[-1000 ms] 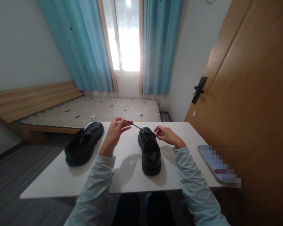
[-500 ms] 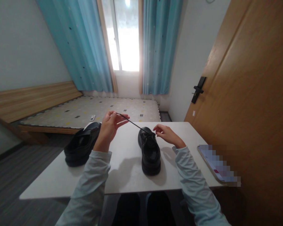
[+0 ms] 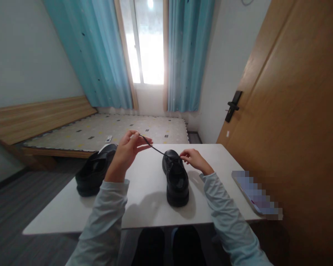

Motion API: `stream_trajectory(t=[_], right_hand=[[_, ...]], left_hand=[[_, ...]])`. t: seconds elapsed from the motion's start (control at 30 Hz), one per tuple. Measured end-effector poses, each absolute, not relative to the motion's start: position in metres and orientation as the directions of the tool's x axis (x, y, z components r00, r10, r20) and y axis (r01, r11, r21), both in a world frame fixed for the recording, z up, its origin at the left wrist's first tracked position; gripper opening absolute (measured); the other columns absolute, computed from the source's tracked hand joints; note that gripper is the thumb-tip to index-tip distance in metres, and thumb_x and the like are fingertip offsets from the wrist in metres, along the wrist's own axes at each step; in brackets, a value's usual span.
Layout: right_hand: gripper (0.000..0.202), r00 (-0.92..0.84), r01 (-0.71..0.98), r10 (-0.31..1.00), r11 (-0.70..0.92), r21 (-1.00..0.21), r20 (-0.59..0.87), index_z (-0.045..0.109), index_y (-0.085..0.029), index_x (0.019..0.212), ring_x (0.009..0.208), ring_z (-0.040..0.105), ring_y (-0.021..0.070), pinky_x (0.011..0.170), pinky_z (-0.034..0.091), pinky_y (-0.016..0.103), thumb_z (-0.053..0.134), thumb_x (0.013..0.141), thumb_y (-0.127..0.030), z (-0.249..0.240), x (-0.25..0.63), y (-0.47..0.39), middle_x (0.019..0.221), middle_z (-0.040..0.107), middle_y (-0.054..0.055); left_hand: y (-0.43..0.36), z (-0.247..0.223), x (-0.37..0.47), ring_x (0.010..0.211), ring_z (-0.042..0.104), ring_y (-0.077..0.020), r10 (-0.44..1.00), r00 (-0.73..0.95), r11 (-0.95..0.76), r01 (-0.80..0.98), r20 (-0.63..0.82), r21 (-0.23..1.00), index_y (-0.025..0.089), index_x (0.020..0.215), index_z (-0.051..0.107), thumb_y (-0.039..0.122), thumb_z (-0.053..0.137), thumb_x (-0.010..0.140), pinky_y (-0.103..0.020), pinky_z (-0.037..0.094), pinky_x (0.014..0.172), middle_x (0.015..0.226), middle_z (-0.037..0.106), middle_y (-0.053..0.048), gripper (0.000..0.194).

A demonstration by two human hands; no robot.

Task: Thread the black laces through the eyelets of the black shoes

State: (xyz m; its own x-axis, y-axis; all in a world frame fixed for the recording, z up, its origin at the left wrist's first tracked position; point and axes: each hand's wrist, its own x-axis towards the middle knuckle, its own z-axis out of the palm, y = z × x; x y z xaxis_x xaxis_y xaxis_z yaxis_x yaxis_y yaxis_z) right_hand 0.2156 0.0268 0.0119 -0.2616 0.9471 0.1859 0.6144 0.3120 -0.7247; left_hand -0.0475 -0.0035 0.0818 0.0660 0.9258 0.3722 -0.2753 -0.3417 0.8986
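Observation:
A black shoe (image 3: 177, 184) stands on the white table (image 3: 144, 218), its toe pointing away from me. Up and to the left of its toe, my left hand (image 3: 126, 149) pinches the end of a black shoelace (image 3: 157, 149), which runs down to the front of the shoe. My right hand (image 3: 194, 159) is at the right side of the lacing, thumb and fingertips closed on the lace there. A second black shoe (image 3: 93, 175) rests at the table's left edge, partly behind my left hand and wrist.
A phone-like device (image 3: 255, 195), its screen pixelated, lies on the table's right edge beside a wooden door (image 3: 288, 122). Behind the table is a bed (image 3: 133, 125) with a small white object (image 3: 108, 139) on it.
My right hand has moved slightly left and its fingers have closed on the lace at the shoe. The lace from my left hand now sags a little.

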Motion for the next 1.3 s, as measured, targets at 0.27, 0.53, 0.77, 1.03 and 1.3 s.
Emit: stream_trajectory(t=[0.27, 0.53, 0.77, 1.03, 1.3], right_hand=[[0.006, -0.192, 0.639, 0.935, 0.349, -0.686, 0.297, 0.063, -0.013, 0.069, 0.057, 0.055, 0.0099, 0.053, 0.041, 0.021, 0.061, 0.067, -0.009, 0.015, 0.211, 0.023, 0.065, 0.063, 0.001], [0.005, -0.216, 0.609, 0.942, 0.335, -0.719, 0.256, 0.057, -0.014, 0.066, 0.052, 0.05, 0.008, 0.049, 0.036, 0.019, 0.058, 0.065, -0.009, 0.014, 0.213, 0.023, 0.06, 0.056, -0.003], [0.008, -0.26, 0.542, 0.946, 0.31, -0.781, 0.194, 0.054, -0.015, 0.068, 0.049, 0.05, 0.0068, 0.045, 0.038, 0.018, 0.052, 0.067, -0.007, 0.014, 0.216, 0.023, 0.06, 0.053, -0.004], [0.005, -0.229, 0.494, 0.956, 0.276, -0.824, 0.183, 0.057, -0.014, 0.073, 0.046, 0.05, 0.0062, 0.043, 0.041, 0.018, 0.053, 0.071, -0.011, 0.019, 0.218, 0.021, 0.061, 0.054, -0.003], [0.011, -0.258, 0.518, 0.942, 0.324, -0.792, 0.216, 0.065, -0.013, 0.08, 0.051, 0.053, 0.0078, 0.046, 0.042, 0.018, 0.055, 0.075, -0.014, 0.012, 0.215, 0.026, 0.068, 0.061, 0.001]], left_hand=[[-0.001, 0.072, -0.057, 0.067, 0.065, -0.0149, 0.943, 0.11, -0.277, -0.261, 0.313, 0.925, 0.019, 0.084, 0.046, 0.031, 0.057, 0.081, -0.038, 0.055, 0.073, 0.065, 0.062, 0.004, 0.017], [0.003, 0.072, -0.059, 0.061, 0.056, -0.0093, 0.909, 0.045, -0.383, -0.303, 0.415, 0.873, 0.019, 0.083, 0.046, 0.033, 0.058, 0.083, -0.03, 0.055, 0.071, 0.064, 0.052, 0.005, 0.019], [0.005, 0.071, -0.06, 0.054, 0.047, -0.0062, 0.873, 0.01, -0.457, -0.336, 0.488, 0.824, 0.019, 0.08, 0.048, 0.035, 0.062, 0.082, -0.021, 0.05, 0.057, 0.064, 0.045, 0.005, 0.021], [0.005, 0.07, -0.065, 0.055, 0.048, -0.0069, 0.825, -0.078, -0.554, -0.306, 0.56, 0.774, 0.019, 0.079, 0.051, 0.033, 0.064, 0.08, -0.02, 0.047, 0.055, 0.067, 0.049, 0.004, 0.019], [-0.002, 0.073, -0.058, 0.053, 0.048, -0.0088, 0.799, 0.063, -0.6, 0.023, 0.597, 0.8, 0.017, 0.078, 0.061, 0.031, 0.066, 0.077, -0.02, 0.041, 0.052, 0.061, 0.054, 0.002, 0.015]])
